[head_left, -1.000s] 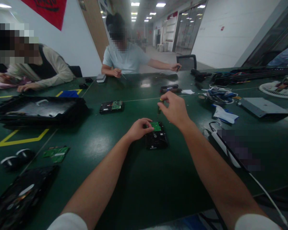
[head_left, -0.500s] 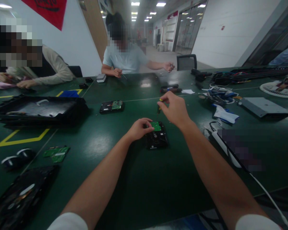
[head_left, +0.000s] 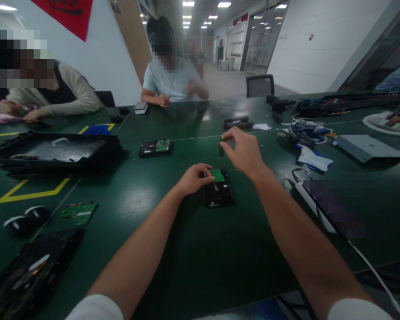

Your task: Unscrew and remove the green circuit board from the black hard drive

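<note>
A black hard drive lies on the green table in front of me, with a green circuit board on its far part. My left hand is closed on the drive's left edge, thumb over the board. Above the drive's far right corner, my right hand pinches a small screwdriver with a yellow end. The screwdriver stands roughly upright; its thin tip is too faint to place exactly.
Another hard drive lies farther off to the left, near a black tray-like casing. At front left are a loose circuit board and a larger drive. A tablet-like device is at right. Two people sit across the table.
My hands stay almost in the same place, the left on the drive, the right on the screwdriver. Across the table, a person's outstretched arm has drawn back towards the body.
</note>
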Available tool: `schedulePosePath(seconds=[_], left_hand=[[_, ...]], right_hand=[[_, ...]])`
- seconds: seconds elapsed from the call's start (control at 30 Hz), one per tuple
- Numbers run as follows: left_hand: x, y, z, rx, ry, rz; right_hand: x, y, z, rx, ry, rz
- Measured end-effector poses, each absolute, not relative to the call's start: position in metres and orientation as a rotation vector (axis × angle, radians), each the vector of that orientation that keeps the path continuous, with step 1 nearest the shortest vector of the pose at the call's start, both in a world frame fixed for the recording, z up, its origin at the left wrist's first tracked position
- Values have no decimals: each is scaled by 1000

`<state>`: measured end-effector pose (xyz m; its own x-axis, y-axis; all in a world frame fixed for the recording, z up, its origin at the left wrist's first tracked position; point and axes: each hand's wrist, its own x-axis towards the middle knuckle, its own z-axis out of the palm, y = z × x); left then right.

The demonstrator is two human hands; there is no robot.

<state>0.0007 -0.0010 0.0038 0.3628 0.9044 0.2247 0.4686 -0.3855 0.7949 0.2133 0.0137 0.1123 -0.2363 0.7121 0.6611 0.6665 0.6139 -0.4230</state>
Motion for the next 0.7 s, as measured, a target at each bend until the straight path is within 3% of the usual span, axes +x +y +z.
schedulePosePath(seconds=[0.7], left_hand=[[2, -2, 6, 1984, 1201, 866]], right_hand=[[214, 15, 111, -1017, -2077, -43]])
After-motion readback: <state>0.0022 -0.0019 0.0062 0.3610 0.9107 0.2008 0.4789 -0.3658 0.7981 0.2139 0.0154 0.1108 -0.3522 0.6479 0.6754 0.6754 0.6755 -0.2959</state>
